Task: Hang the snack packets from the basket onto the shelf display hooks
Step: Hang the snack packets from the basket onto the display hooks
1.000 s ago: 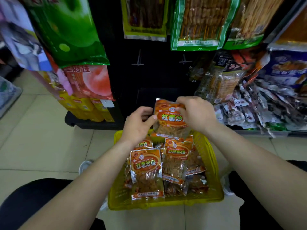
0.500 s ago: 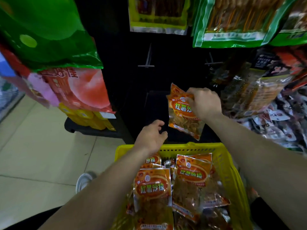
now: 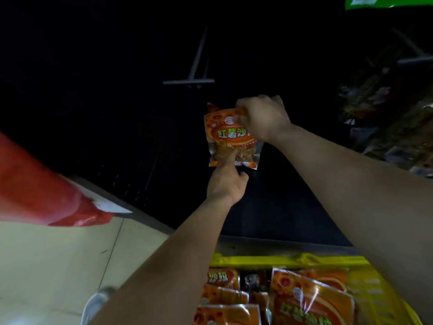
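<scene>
My right hand (image 3: 262,116) grips the top edge of an orange snack packet (image 3: 230,139), held upright in front of the dark shelf panel. My left hand (image 3: 226,184) is below it, its index finger stretched up and touching the packet's lower front while the other fingers are curled. An empty metal display hook (image 3: 189,81) juts out of the panel just above and left of the packet. The yellow basket (image 3: 293,260) sits at the bottom, with several more orange packets (image 3: 309,299) lying in it.
A red hanging bag (image 3: 44,191) fills the left edge. Dark snack bags (image 3: 384,113) crowd the right side, with a second hook (image 3: 414,59) and a green bag (image 3: 375,2) above them. Pale floor tiles (image 3: 51,266) and a shoe (image 3: 98,301) lie at lower left.
My right hand has raised the packet closer to the empty hook. My left hand has come up from the basket rim and now touches the packet's lower part. The view has tilted upward.
</scene>
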`<control>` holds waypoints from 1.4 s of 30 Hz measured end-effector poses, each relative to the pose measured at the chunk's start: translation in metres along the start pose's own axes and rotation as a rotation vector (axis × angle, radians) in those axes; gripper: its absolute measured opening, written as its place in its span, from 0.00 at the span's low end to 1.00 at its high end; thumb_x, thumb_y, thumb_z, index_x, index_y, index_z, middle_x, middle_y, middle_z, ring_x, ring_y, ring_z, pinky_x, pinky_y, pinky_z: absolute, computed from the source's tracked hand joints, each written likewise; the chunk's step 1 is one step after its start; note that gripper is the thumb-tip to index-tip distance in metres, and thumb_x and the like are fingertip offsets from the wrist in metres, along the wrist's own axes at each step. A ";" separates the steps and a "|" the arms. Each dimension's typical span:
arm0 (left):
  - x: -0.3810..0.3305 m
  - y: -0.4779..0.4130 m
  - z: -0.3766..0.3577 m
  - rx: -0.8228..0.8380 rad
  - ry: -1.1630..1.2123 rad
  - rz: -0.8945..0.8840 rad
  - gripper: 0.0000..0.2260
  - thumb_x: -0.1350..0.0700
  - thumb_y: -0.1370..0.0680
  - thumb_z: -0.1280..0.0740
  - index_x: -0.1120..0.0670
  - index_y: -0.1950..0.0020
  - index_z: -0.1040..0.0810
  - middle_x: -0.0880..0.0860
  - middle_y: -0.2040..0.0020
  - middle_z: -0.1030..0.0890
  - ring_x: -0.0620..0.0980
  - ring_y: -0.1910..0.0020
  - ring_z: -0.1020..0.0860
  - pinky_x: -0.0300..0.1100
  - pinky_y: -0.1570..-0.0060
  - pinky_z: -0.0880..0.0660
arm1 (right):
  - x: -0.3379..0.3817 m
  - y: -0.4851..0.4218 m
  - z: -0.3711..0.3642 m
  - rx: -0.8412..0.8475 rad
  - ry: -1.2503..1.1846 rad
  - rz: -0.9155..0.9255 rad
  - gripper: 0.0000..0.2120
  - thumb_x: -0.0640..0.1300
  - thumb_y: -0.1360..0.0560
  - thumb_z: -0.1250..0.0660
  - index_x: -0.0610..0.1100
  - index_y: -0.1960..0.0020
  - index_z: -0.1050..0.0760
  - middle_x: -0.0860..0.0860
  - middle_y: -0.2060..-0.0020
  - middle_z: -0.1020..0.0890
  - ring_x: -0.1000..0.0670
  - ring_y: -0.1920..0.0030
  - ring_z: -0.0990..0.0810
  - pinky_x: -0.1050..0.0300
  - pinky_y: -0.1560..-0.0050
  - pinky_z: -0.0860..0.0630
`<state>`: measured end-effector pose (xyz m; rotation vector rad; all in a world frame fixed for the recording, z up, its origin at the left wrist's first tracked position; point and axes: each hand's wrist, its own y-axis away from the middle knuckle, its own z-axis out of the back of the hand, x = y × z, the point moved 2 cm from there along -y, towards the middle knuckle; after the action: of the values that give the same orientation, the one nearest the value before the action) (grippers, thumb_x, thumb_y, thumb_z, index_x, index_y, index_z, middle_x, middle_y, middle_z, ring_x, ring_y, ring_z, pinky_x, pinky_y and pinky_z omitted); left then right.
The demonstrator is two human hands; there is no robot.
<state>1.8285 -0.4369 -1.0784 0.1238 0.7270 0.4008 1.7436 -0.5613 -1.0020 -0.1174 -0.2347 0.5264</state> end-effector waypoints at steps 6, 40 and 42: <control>0.001 -0.039 -0.006 0.077 -0.089 0.000 0.34 0.50 0.21 0.36 0.35 0.21 0.51 0.48 0.23 0.36 0.57 0.34 0.25 0.49 0.39 0.25 | -0.019 0.008 0.000 -0.104 0.000 -0.158 0.33 0.53 0.25 0.32 0.49 0.24 0.39 0.41 0.30 0.31 0.37 0.32 0.34 0.41 0.37 0.32; 0.090 0.270 0.028 0.353 -0.536 -0.018 0.31 0.42 0.23 0.33 0.48 0.23 0.38 0.56 0.23 0.35 0.61 0.26 0.36 0.56 0.28 0.35 | 0.032 0.386 0.032 0.634 -0.213 -0.339 0.25 0.53 0.23 0.34 0.48 0.28 0.33 0.41 0.37 0.22 0.37 0.36 0.25 0.46 0.40 0.25; 0.104 0.271 0.024 0.387 -0.563 -0.008 0.35 0.42 0.23 0.33 0.46 0.21 0.45 0.54 0.21 0.41 0.61 0.22 0.44 0.58 0.26 0.39 | 0.044 0.395 0.013 0.697 -0.238 -0.319 0.24 0.53 0.23 0.35 0.49 0.28 0.33 0.43 0.43 0.19 0.40 0.41 0.21 0.49 0.46 0.23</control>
<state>1.8297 -0.1464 -1.0580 0.5751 0.2392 0.1955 1.5863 -0.1993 -1.0484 0.6550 -0.2830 0.2796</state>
